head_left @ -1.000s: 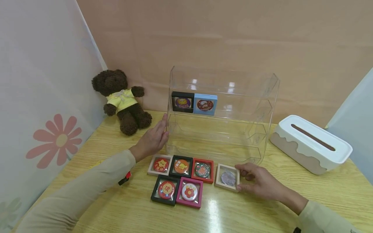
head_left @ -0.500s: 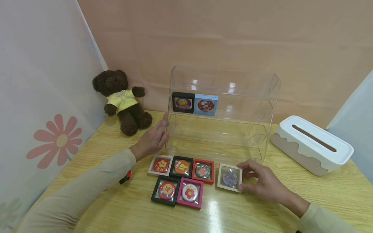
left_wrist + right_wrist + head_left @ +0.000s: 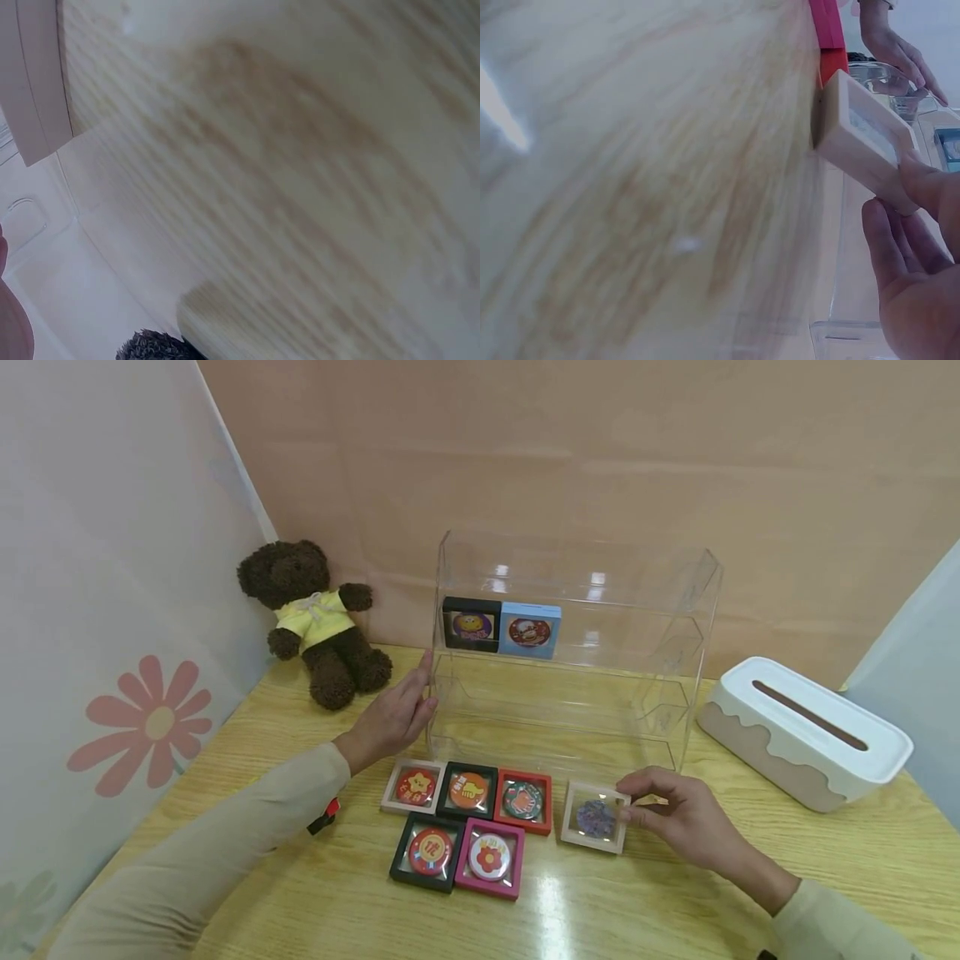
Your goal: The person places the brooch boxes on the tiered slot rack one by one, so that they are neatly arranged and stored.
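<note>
The left sleeve (image 3: 217, 852) slants in from the lower left of the head view, and the left hand (image 3: 390, 714) reaches away from the wearer to the near-left side of the clear rack (image 3: 615, 627). Its fingers are extended and released, gripping nothing, and they rest against the rack's outer side wall. The right sleeve (image 3: 832, 927) enters from the lower right, with the wrist angled up and to the left, so the right hand (image 3: 678, 814) meets the pale frame (image 3: 595, 817) from its right. Here the fingers (image 3: 885, 232) bend towards the thumb (image 3: 926, 180), grasping the frame by its right edge, the thumb lying over the front rim in the right wrist view.

The pale frame, with a purple disc inside, is in front of the rack's right half, to the right of the red frame (image 3: 522, 802) and apart from it. Whether its lower edge touches the tabletop (image 3: 622, 910) I cannot tell. Left of it, the red frame, another pale-rimmed frame (image 3: 412, 787), two dark frames (image 3: 427, 852) and a magenta frame (image 3: 490, 857) lie flat in two rows, closely grouped
</note>
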Demonstrator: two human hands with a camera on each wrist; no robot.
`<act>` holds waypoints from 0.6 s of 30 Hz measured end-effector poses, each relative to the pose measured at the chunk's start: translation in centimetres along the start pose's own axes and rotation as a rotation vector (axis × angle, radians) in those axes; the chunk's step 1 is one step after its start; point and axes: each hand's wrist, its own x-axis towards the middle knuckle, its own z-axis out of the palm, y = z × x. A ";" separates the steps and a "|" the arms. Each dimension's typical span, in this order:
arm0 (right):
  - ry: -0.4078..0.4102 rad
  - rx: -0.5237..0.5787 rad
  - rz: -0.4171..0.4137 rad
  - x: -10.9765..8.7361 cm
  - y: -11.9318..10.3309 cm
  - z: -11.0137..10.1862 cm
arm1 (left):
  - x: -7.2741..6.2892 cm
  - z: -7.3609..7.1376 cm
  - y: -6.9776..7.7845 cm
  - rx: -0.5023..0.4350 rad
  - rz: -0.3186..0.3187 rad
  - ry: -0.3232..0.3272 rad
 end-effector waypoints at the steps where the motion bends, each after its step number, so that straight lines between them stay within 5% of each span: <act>1: 0.003 -0.001 0.002 0.0 0.0 -0.1 | 0.0 0.0 0.0 -0.001 -0.002 0.004; 18: 0.128 0.035 0.037 0.5 -1.1 -1.0 | 0.0 0.3 0.1 0.007 -0.010 0.033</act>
